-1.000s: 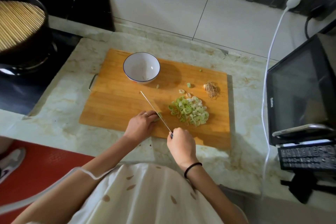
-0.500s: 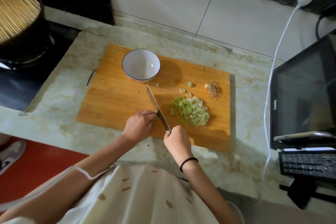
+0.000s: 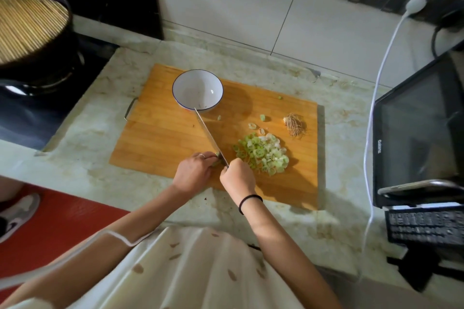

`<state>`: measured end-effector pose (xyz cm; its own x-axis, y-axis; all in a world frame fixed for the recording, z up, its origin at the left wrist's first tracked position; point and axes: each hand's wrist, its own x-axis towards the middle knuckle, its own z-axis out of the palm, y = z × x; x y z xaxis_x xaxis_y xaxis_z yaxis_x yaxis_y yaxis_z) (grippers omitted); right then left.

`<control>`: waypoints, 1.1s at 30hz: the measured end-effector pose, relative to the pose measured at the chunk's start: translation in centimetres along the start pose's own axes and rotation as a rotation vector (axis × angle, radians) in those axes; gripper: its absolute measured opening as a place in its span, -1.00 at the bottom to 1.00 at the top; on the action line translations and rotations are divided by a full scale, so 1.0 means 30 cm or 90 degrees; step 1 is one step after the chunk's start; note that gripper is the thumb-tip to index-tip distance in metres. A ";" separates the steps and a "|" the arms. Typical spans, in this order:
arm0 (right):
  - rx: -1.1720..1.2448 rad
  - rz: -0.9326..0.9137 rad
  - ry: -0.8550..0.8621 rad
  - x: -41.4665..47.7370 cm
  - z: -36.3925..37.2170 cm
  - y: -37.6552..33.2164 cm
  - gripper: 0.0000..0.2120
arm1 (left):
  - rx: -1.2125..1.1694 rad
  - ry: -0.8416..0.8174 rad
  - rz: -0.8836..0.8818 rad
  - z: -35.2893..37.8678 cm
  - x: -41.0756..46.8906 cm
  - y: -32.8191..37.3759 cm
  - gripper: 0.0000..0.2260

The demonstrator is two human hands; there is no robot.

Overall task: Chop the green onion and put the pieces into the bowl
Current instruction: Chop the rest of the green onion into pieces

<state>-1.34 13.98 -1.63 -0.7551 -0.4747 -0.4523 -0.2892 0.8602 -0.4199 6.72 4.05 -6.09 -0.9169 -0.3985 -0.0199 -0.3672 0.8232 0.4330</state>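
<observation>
- left hand [image 3: 193,173] has its fingers curled down on the last green onion stub [image 3: 216,162], right up against the blade
- right hand [image 3: 237,178] is wrapped tight round the knife [image 3: 209,134] handle, tip pointing at the bowl [image 3: 190,90]
- chopped pieces [image 3: 262,153] sit heaped on the cutting board [image 3: 155,138], right of the blade, with the root end [image 3: 293,124] just beyond them

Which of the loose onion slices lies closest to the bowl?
The lone slice just right of the knife blade, below the bowl; the other strays lie farther right, toward the root tuft.
</observation>
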 end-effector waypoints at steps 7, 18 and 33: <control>-0.011 0.020 0.019 -0.032 -0.033 0.091 -0.78 | -0.036 0.019 -0.007 0.003 -0.028 0.004 -0.65; 0.029 -0.001 0.119 -0.153 -0.055 0.207 -0.63 | -0.050 0.034 0.026 0.025 0.032 0.042 -0.64; -0.041 -0.028 0.069 -0.146 -0.038 0.189 -0.78 | -0.045 0.036 0.008 0.027 0.037 0.028 -0.71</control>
<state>-0.35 21.14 -1.14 -0.7989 -0.4926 -0.3451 -0.3585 0.8508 -0.3843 5.27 4.64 -6.48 -0.9101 -0.4128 0.0358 -0.3427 0.7984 0.4951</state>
